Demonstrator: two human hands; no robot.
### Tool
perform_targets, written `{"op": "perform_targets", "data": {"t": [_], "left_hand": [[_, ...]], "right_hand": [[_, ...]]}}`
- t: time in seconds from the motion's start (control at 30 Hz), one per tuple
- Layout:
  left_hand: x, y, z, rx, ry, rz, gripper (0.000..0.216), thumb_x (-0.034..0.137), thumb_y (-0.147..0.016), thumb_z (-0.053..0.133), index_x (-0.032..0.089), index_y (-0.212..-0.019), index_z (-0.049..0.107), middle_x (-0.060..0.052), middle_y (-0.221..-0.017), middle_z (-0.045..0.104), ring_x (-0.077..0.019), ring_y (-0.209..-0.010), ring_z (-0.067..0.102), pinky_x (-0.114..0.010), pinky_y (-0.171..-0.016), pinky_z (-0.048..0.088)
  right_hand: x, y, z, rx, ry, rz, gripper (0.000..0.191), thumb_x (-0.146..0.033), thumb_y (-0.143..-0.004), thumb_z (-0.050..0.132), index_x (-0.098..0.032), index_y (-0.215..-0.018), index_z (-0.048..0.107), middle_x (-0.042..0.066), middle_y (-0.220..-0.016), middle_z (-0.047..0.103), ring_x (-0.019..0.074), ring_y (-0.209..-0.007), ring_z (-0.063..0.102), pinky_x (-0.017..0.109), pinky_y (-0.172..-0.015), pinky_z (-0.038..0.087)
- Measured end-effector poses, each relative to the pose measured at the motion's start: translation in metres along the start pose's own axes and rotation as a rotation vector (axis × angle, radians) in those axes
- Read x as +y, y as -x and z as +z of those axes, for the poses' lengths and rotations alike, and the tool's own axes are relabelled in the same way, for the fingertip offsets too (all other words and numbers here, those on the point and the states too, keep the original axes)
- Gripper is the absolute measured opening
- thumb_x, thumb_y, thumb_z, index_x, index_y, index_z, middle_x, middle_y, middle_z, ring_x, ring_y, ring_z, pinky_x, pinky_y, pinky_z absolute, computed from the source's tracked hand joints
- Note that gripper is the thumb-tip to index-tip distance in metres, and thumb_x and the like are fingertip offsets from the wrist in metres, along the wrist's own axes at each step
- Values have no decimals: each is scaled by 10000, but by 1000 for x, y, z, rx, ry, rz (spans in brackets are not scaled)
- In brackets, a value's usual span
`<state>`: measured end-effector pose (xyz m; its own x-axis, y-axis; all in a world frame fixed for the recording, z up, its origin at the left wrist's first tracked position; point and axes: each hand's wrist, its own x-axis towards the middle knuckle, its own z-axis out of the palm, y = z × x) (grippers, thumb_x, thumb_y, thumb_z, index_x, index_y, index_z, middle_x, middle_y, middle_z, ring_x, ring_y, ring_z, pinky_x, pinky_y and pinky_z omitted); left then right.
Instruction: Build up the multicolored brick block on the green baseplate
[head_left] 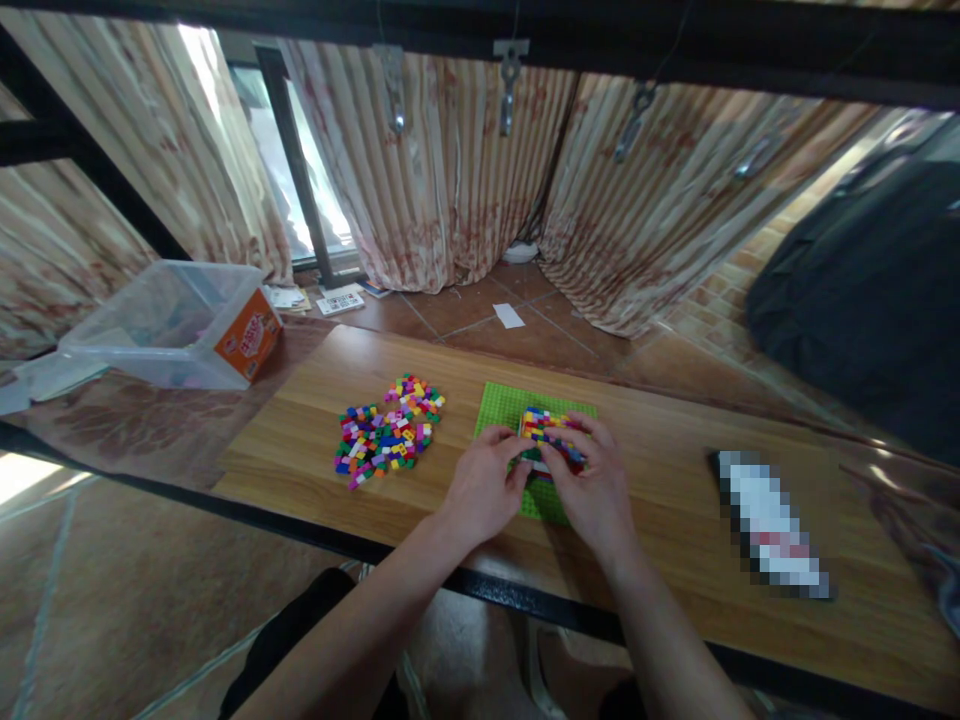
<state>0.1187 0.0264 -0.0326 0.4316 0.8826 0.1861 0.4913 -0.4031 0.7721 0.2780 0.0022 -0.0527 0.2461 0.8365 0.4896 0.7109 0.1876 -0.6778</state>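
Note:
A green baseplate [504, 404] lies on the wooden table [660, 470], with a multicoloured block of small bricks [551, 427] built on it. My left hand [486, 484] and my right hand [592, 490] meet over the plate, fingers curled and pressed against the brick build from both sides. The near part of the plate and build is hidden under my hands. A loose pile of small coloured bricks [388, 432] lies on the table to the left of the plate, a hand's width from my left hand.
A clear plastic bin with an orange label [180, 322] stands at the far left. A blurred-out flat object [772, 522] lies on the table to the right. Curtains [450, 170] hang behind; a dark bag [862, 290] sits at the right.

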Motion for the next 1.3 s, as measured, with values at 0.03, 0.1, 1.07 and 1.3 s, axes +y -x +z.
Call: {"op": "perform_targets", "data": {"t": [0.03,0.1,1.07,1.3], "left_hand": [[0,0,0,0,-2,-1,288,155,-886,549,203,-1129,696,-93,-1133,624,-215,-1063,620,-405,-994,505],[0,1,0,-3,-2,-1,287,162,-888,552,191,-1136,693,-100,-1142,623,-218,-1067,619,-403,-998,503],[-5,4,2,-53,6,25,367,124,-888,513,176,-1231,633,-100,-1155,654,-220,-1045,635,-406,-975,513],[-6,6,6,-46,-23,40,362,128,-895,496,171,-1230,625,-104,-1124,654,-220,-1013,648,-404,-944,531]], "right_hand": [[0,0,0,7,-11,12,185,-357,-845,634,-249,-949,742,105,-1218,606,275,-1146,572,538,-988,451],[-1,-1,1,23,-14,32,186,-349,-853,625,-240,-951,739,108,-1215,610,272,-1150,568,532,-992,445],[12,0,8,238,-129,286,398,-483,-895,530,-189,-1122,673,140,-1201,650,264,-1097,605,488,-951,469],[17,-3,17,138,-306,492,556,-592,-872,487,-160,-1186,643,138,-1155,694,272,-1050,636,471,-939,475]]}}
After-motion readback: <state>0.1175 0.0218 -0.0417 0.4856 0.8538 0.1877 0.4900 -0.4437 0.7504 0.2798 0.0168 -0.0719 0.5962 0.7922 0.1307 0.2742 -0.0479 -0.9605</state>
